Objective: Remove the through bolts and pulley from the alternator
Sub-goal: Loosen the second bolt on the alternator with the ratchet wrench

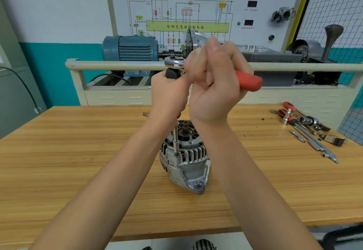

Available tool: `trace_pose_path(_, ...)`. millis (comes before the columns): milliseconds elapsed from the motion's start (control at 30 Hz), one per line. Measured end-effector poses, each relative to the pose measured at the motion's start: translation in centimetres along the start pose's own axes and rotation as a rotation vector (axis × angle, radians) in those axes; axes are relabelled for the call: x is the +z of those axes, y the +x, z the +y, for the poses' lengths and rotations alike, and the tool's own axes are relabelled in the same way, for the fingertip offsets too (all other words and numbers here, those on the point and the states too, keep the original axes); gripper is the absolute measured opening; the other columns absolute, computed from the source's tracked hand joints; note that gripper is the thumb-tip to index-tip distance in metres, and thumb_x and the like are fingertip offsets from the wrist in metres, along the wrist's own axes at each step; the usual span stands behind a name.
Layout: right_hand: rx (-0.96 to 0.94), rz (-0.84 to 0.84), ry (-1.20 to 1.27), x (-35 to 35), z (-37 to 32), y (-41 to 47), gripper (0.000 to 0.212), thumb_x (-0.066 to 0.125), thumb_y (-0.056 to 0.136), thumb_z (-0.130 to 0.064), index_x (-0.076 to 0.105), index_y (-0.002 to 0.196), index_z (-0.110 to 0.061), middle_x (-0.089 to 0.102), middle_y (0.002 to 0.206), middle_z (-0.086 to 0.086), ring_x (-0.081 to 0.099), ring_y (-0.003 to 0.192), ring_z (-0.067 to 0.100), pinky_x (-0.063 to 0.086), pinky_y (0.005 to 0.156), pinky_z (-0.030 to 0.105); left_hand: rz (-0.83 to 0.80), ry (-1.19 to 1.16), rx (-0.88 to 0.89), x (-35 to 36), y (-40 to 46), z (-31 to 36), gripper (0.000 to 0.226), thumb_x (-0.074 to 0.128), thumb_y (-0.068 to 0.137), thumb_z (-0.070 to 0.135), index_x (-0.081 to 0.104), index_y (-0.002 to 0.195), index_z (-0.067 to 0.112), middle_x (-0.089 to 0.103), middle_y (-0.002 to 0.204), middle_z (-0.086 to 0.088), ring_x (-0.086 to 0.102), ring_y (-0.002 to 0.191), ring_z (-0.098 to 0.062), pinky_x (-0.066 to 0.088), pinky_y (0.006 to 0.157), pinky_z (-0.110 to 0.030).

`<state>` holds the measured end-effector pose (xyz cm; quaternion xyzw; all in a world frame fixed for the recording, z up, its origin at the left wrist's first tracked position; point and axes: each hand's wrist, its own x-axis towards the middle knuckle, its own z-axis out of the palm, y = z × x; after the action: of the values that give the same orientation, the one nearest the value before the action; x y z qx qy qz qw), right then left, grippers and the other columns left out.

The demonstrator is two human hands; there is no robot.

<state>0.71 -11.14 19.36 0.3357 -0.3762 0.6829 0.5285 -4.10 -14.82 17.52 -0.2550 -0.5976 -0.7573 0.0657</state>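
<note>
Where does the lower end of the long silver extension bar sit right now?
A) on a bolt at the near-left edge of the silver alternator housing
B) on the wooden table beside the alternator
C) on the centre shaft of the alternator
A: the extension bar runs down from the left hand to a bolt head on the housing rim of the alternator, left of the centre shaft.

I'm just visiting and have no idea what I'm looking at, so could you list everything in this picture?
alternator: one, silver, standing on the table centre.
ratchet wrench: one, red handle, held above the alternator.
extension bar: one, silver, upright from the wrench down to a bolt on the alternator.
table: one, light wood.
loose tools: several, red-handled and silver, table's far right.
electric motor: one, blue, behind the table.
wiring diagram board: one, white, back wall.
left hand: one, fingers round the tool's black top.
right hand: one, fingers round the red handle.
</note>
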Motion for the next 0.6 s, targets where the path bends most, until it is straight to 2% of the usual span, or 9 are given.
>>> trace_pose_path(133, 0.302, 0.019, 0.333, -1.7, -0.3, 2.3, 0.05, 0.042, 0.085, -0.005, 0.036, 0.037, -0.018, 0.026, 0.033, -0.006, 0.016, 0.034, 0.009, 0.018, 0.043, 0.024, -0.281, -0.159, -0.086, -1.5, 0.5, 0.2, 0.042, 0.056, 0.083, -0.002, 0.035, 0.051, 0.015, 0.029, 0.037, 0.005, 0.021, 0.032, -0.011, 0.02, 0.038, -0.016)
trace_pose_path(233, 0.555, 0.18, 0.633, -3.3, -0.1, 3.3, 0.049, 0.042, 0.082, -0.014, 0.034, 0.034, -0.015, 0.024, 0.031, -0.003, 0.007, 0.038, 0.012, 0.019, 0.039, 0.022, -0.577, -0.226, -0.153, -2.2, 0.8, 0.3, 0.038, 0.056, 0.079, 0.008, 0.042, 0.045, 0.016, 0.03, 0.036, 0.004, 0.023, 0.029, -0.009, 0.022, 0.036, -0.015)
trace_pose_path(300, 0.598, 0.249, 0.766, -3.9, 0.0, 3.5, 0.048, 0.042, 0.081, -0.014, 0.033, 0.034, -0.014, 0.024, 0.03, -0.002, 0.006, 0.039, 0.011, 0.018, 0.038, 0.021, -0.66, -0.217, -0.185, -2.0, 0.6, 0.3, 0.04, 0.055, 0.078, 0.01, 0.039, 0.042, 0.018, 0.027, 0.035, 0.005, 0.02, 0.027, -0.007, 0.018, 0.034, -0.012)
trace_pose_path(400, 0.519, 0.261, 0.683, -4.0, -0.3, 3.2, 0.046, 0.042, 0.081, -0.013, 0.034, 0.035, -0.016, 0.024, 0.032, -0.003, 0.007, 0.039, 0.012, 0.019, 0.04, 0.021, -0.547, -0.135, -0.2, -1.3, 0.5, 0.3, 0.05, 0.054, 0.084, 0.003, 0.033, 0.041, 0.02, 0.023, 0.035, 0.006, 0.016, 0.028, -0.007, 0.016, 0.035, -0.012)
trace_pose_path(533, 0.283, 0.101, 0.387, -2.6, -0.7, 1.7, 0.047, 0.043, 0.085, -0.005, 0.035, 0.04, -0.016, 0.027, 0.035, -0.004, 0.015, 0.037, 0.011, 0.02, 0.045, 0.027, -0.211, -0.074, -0.163, -0.1, 0.3, 0.1, 0.046, 0.053, 0.084, -0.002, 0.03, 0.05, 0.019, 0.023, 0.038, 0.007, 0.016, 0.032, -0.009, 0.015, 0.037, -0.013)
trace_pose_path(600, 0.102, 0.044, 0.176, -1.4, -0.5, 0.7, 0.044, 0.046, 0.083, 0.0, 0.039, 0.043, -0.018, 0.032, 0.038, -0.004, 0.025, 0.037, 0.01, 0.021, 0.048, 0.029, -0.059, -0.037, -0.097, 0.5, 0.0, -0.1, 0.042, 0.061, 0.08, 0.005, 0.032, 0.053, 0.018, 0.028, 0.041, 0.006, 0.021, 0.036, -0.01, 0.019, 0.038, -0.015)
